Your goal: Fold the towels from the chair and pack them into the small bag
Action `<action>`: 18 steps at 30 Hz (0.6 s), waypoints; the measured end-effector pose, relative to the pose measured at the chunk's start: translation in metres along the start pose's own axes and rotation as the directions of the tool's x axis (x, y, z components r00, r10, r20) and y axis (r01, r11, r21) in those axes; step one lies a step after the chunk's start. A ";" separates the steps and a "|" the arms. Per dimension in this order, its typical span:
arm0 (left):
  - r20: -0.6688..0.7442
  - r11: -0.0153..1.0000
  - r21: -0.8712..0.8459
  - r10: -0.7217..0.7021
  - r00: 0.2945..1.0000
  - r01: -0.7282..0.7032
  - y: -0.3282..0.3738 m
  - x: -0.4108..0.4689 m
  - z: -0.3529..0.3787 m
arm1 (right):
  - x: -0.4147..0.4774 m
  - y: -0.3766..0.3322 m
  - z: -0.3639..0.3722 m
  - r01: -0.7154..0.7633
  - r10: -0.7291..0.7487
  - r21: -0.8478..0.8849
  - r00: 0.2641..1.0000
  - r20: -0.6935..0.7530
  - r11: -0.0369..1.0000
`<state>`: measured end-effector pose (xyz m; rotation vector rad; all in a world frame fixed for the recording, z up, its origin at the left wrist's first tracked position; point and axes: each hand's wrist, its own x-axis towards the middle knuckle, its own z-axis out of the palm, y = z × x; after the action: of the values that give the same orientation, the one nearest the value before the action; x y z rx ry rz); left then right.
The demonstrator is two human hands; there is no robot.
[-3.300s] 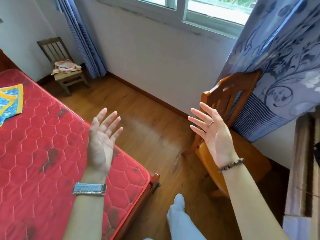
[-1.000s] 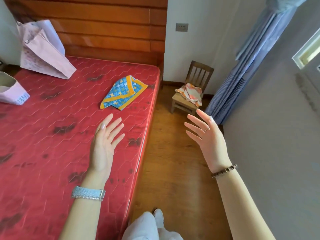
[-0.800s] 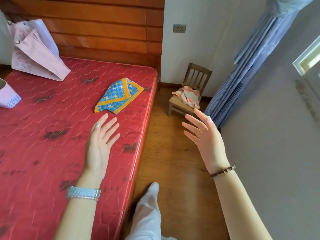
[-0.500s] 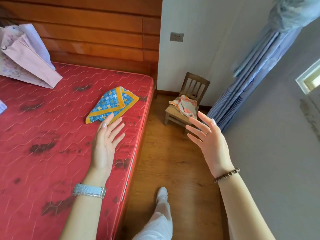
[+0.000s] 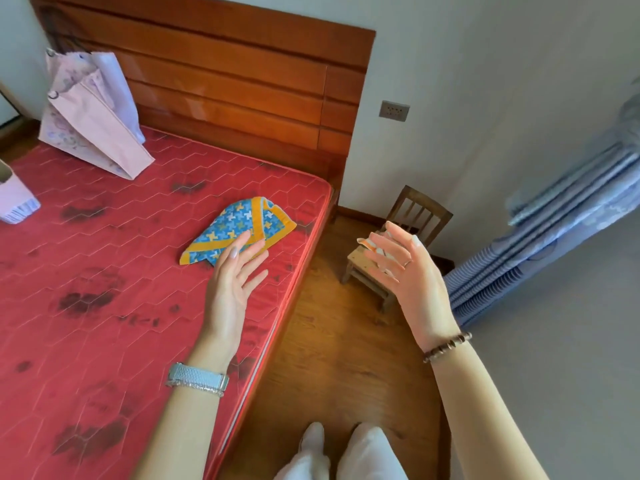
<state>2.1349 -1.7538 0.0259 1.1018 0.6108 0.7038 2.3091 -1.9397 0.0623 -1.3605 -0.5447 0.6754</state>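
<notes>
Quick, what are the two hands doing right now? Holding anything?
Left hand: open, fingers straight, holding nothing.
Right hand: open, fingers spread, holding nothing.

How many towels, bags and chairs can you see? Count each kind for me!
Towels: 2, the blue and yellow towel and the orange and white towel
Bags: 2, the big pink bag and the small pink bag
Chairs: 1, the wooden chair
Total: 5
</notes>
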 end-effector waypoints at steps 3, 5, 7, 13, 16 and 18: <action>-0.074 1.000 0.004 0.009 0.997 -0.009 0.001 0.015 -0.008 | 0.036 -0.002 0.010 -0.052 0.052 -0.004 0.998 0.030 0.999; -0.135 1.000 0.002 0.017 0.991 -0.017 0.001 0.024 -0.014 | 0.060 0.000 0.016 -0.078 0.078 0.004 0.995 0.054 0.997; -0.201 1.000 -0.001 0.024 0.979 -0.025 -0.001 0.036 -0.018 | 0.086 0.003 0.022 -0.094 0.093 0.010 0.992 0.087 0.995; -0.307 0.997 0.017 0.080 0.948 -0.079 -0.004 0.080 -0.011 | 0.172 0.006 0.040 -0.146 0.146 -0.015 0.966 0.212 0.989; -0.378 0.993 0.007 0.114 0.919 -0.120 -0.003 0.108 -0.004 | 0.219 0.002 0.046 -0.134 0.141 -0.046 0.949 0.281 0.990; -0.424 0.991 -0.001 0.123 0.897 -0.136 -0.002 0.126 0.000 | 0.250 -0.001 0.048 -0.144 0.153 -0.051 0.933 0.326 0.988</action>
<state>2.2155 -1.6573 0.0120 0.9702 0.8982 1.0815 2.4496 -1.7276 0.0621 -1.3297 -0.7226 1.0342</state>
